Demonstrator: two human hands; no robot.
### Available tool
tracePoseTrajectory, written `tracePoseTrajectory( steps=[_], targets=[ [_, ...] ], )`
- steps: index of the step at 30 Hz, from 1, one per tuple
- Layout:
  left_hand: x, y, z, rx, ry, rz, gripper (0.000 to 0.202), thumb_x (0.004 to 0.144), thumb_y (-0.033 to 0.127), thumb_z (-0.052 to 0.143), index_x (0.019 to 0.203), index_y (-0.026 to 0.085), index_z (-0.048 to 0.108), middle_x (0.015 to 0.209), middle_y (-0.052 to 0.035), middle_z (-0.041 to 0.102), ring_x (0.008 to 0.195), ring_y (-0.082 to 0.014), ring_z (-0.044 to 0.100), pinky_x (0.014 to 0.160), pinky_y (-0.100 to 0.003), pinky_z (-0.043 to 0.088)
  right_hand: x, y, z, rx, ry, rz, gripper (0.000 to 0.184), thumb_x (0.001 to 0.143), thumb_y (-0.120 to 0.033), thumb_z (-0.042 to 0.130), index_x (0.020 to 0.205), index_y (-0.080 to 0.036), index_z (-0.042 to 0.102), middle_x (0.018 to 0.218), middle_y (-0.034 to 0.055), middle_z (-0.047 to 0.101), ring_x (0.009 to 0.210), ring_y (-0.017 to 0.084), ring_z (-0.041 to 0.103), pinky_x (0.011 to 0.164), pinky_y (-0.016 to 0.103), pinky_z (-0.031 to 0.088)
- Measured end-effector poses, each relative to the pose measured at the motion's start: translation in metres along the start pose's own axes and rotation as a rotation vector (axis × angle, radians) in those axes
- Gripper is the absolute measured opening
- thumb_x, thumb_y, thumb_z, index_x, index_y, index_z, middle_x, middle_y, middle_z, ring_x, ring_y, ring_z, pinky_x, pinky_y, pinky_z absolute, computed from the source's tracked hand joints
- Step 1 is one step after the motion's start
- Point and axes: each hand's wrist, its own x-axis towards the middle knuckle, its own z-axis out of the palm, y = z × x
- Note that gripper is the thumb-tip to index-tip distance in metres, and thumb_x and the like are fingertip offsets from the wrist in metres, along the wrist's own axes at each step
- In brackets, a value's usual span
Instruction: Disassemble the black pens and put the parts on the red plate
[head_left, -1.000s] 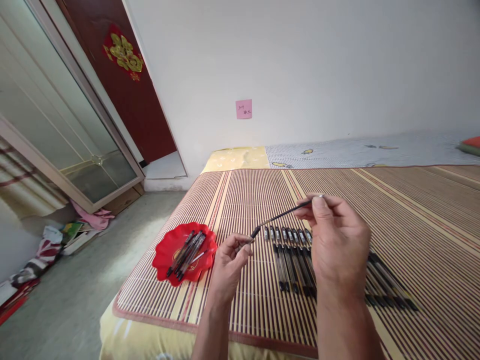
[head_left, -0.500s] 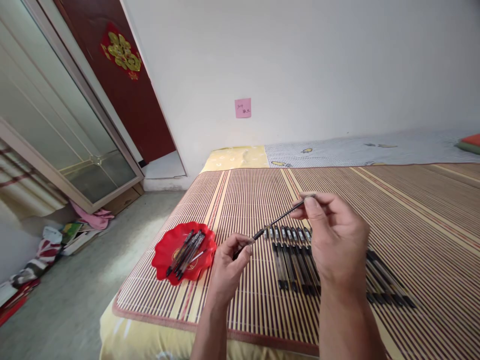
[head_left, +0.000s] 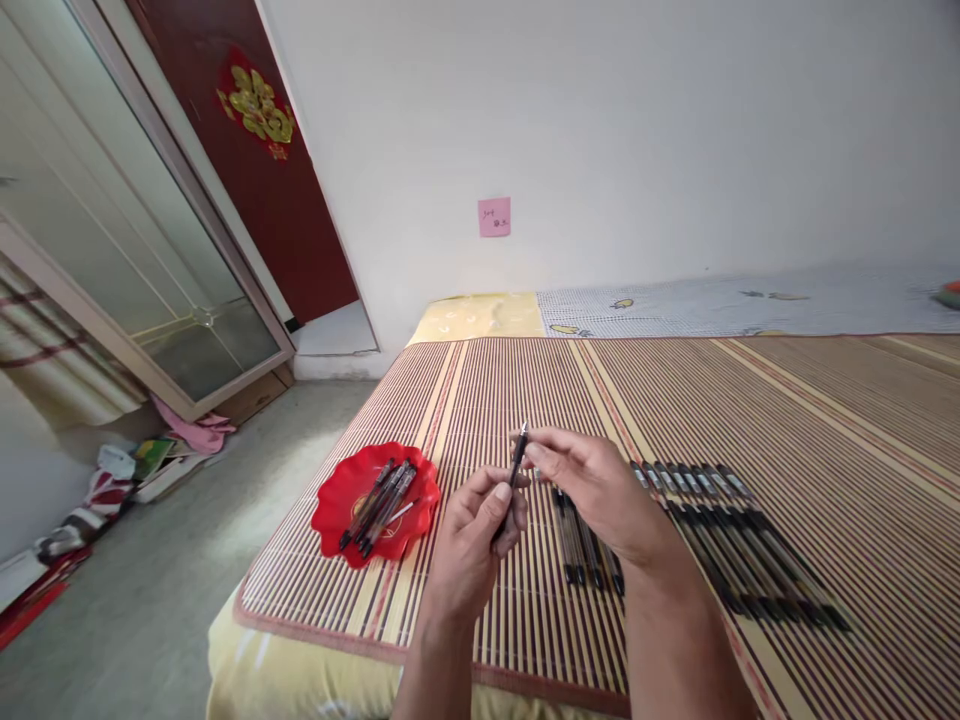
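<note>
My left hand (head_left: 476, 525) is closed around the barrel of a black gel pen (head_left: 517, 458). The pen stands tilted, with its pale pointed tip up and its lower end hidden in the palm. Thumb and fingers of my right hand (head_left: 589, 485) pinch the pen's dark upper part just below the tip. Under and beside my right hand lies a row of black capless pens (head_left: 577, 545), partly covered by it. Farther right is a second group of dark pens (head_left: 757, 555), side by side with their labelled ends away from me.
Left of my hands, a red scalloped plate (head_left: 330, 510) holds several pens (head_left: 381, 505) and a thin white stick (head_left: 401, 512). A striped bamboo mat (head_left: 510, 380) covers the bed, whose near and left edges drop to the floor (head_left: 300, 440). A pink note (head_left: 494, 217) is on the wall.
Before, a long thin dark rod stretched between my hands. Now my right hand has come down and left to my left hand, and a shorter pen with its tip up shows there.
</note>
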Motion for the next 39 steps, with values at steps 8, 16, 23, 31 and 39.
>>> tracePoseTrajectory(
  steps=[8,16,23,31,39],
  targets=[
    [-0.001,0.002,0.001,-0.023,-0.005,-0.016,0.032,0.086,0.042,0.079,0.097,0.015,0.066,0.066,0.0001,0.063,0.049,-0.0044,0.035,0.048,-0.019,0.021,0.004,0.002,0.014,0.149,-0.094,0.002,0.024,0.093,-0.045,0.066,0.092,-0.024,0.077,0.083,0.0027,0.072,0.08,0.018,0.068,0.07,0.029,0.057],
    [-0.003,-0.002,0.007,0.144,0.196,0.157,0.031,0.084,0.042,0.08,0.095,0.016,0.068,0.071,-0.0017,0.068,0.051,-0.0067,0.042,0.05,-0.02,0.034,0.005,-0.003,0.031,0.16,0.025,0.032,0.033,0.088,-0.048,0.072,0.072,-0.021,0.062,0.07,-0.0023,0.054,0.058,0.012,0.05,0.051,0.025,0.042],
    [-0.009,-0.007,0.01,0.479,0.492,0.355,0.018,0.087,0.037,0.077,0.096,0.021,0.074,0.085,-0.0049,0.07,0.068,-0.0153,0.057,0.059,-0.025,0.043,0.005,-0.002,0.046,-0.06,0.191,-0.041,0.031,0.088,-0.043,0.07,0.07,-0.02,0.061,0.071,0.0008,0.057,0.066,0.015,0.053,0.06,0.028,0.044],
    [-0.005,-0.005,0.013,0.139,0.222,0.128,0.029,0.089,0.041,0.076,0.094,0.015,0.065,0.074,-0.0017,0.068,0.051,-0.0055,0.04,0.05,-0.019,0.032,0.006,0.002,0.03,0.215,0.135,0.082,0.036,0.085,-0.057,0.073,0.087,-0.021,0.072,0.088,0.0033,0.067,0.077,0.016,0.059,0.062,0.026,0.048],
    [-0.007,0.002,0.016,-0.245,0.017,-0.09,0.033,0.082,0.033,0.085,0.09,0.016,0.059,0.061,0.0048,0.057,0.045,-0.0016,0.025,0.045,-0.016,0.016,0.005,0.007,0.015,0.2,-0.027,-0.03,0.025,0.094,-0.046,0.068,0.09,-0.024,0.077,0.089,0.0027,0.071,0.087,0.017,0.064,0.082,0.029,0.05]
  ],
)
